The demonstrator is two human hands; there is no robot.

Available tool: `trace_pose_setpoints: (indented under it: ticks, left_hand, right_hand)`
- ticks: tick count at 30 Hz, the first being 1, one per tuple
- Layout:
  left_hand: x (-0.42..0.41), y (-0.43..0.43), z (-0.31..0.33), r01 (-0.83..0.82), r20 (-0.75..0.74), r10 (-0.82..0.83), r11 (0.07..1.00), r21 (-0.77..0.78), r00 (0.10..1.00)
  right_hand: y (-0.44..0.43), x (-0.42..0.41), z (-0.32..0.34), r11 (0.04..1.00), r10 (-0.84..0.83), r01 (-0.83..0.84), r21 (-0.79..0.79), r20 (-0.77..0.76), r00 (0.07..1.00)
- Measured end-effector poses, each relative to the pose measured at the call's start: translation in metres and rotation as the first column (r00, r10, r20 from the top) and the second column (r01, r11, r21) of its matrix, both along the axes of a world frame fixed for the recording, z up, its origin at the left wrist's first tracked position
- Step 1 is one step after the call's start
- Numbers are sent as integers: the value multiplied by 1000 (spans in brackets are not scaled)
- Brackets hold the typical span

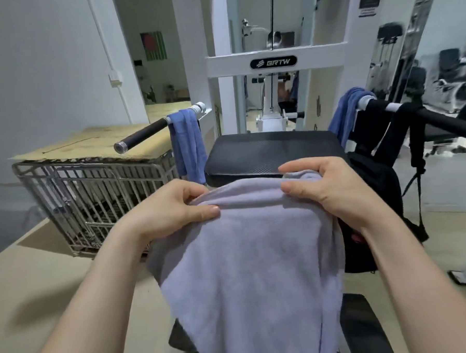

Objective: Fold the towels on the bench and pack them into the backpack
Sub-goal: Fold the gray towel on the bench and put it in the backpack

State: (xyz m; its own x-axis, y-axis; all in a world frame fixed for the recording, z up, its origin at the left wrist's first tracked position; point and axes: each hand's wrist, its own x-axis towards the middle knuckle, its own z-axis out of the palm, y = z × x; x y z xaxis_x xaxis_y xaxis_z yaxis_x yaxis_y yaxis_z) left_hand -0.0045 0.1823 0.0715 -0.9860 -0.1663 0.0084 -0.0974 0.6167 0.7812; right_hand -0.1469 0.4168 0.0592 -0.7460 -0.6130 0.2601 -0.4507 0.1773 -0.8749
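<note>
Left hand (169,209) and right hand (327,187) pinching towel (253,269) top edge; bench (274,152), backpack (375,185) partly hidden behind.

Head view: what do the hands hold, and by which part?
The left hand and right hand pinch the pale lilac terry towel at its top edge.

I saw the lilac towel (247,256) held up by its bunched top edge, the rest hanging loose and unfolded in front of the black padded surface (273,150). One blue towel (187,146) hung draped over the left bar (143,135), and a second blue towel (343,116) over the right bar (439,122). The black backpack (375,190) hung by its straps from that right bar, just beside the surface.
</note>
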Motion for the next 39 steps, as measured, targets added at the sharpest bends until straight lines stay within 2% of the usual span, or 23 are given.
trace_pose_setpoints:
  ticks: [2, 3, 6, 8, 9, 11, 12, 13, 15, 16, 18, 19, 21, 24, 25, 27, 29, 31, 35, 37, 39]
  left_hand:
    - [-4, -12, -9, -78, -60, 80, 996, 33, 995]
    - [-7, -19, -12, -85, -41, 85, 996, 4, 996]
    - [-15, -36, -12, 92, 207, -60, 985, -145, 976]
    - [-21, -42, -6, 145, 291, -63, 952, -270, 955]
    - [-25, -47, -4, 108, 254, -13, 925, -365, 967]
    - [-37, -55, -4, -54, 51, 92, 861, -505, 994]
    - [-43, -57, -6, -165, -90, 138, 860, -482, 986]
    - [-50, -59, -9, -278, -232, 197, 876, -394, 952]
    - [-67, -61, -12, -430, -413, 343, 892, -137, 843]
    - [-76, -64, -12, -451, -425, 391, 891, -46, 816]
    - [-94, -74, -13, -358, -321, 323, 932, -54, 890]
    - [-99, -79, -12, -262, -225, 238, 962, -81, 945]
    - [-116, -88, -11, -125, -121, 124, 992, 2, 985]
    - [-156, -98, -8, -124, -199, 149, 984, 131, 969]
    - [-173, -101, -6, -139, -228, 160, 985, 105, 960]
    - [-206, -110, -5, -173, -243, 157, 984, -48, 957]
    - [-236, -126, -5, -239, -216, 193, 947, -213, 957]
    - [-261, -146, -9, -351, -238, 288, 889, -294, 928]
    - [-307, -172, -17, -512, -314, 404, 678, -528, 859]
    - [-333, -180, -18, -529, -338, 414, 559, -638, 845]
    - [-361, -187, -19, -510, -327, 411, 497, -702, 851]
  right_hand:
    - [11, -12, 0, 990, -26, 33, 138, -54, 998]
    - [12, -15, 1, 979, -44, 64, 191, -108, 993]
    - [8, -29, -1, 934, -68, 164, 318, -292, 954]
    - [5, -40, -4, 902, -71, 208, 377, -347, 935]
    - [3, -47, -5, 894, -77, 228, 385, -367, 927]
    - [2, -60, -3, 893, -130, 280, 352, -396, 909]
    - [1, -67, -1, 915, -167, 280, 291, -360, 918]
    - [0, -73, 2, 946, -195, 253, 205, -263, 945]
    - [-3, -86, 5, 986, -167, 166, 26, 67, 984]
    - [-7, -94, 5, 987, -140, 153, -50, 206, 969]
    - [-14, -113, 1, 961, -173, 231, -150, 323, 930]
    - [-17, -123, -2, 940, -235, 298, -168, 315, 920]
    - [-25, -148, -6, 898, -375, 411, -155, 216, 901]
    - [-36, -195, -7, 860, -502, 497, -120, -17, 865]
    - [-41, -212, -5, 849, -527, 516, -110, -108, 843]
    - [-56, -246, -1, 841, -537, 534, -90, -263, 801]
    - [-77, -280, 1, 845, -513, 532, -54, -361, 779]
    - [-103, -314, -4, 853, -465, 521, 18, -426, 776]
    - [-141, -373, -17, 865, -332, 468, 181, -494, 804]
    - [-150, -395, -19, 839, -275, 463, 286, -511, 814]
    - [-158, -418, -19, 797, -213, 429, 425, -468, 858]
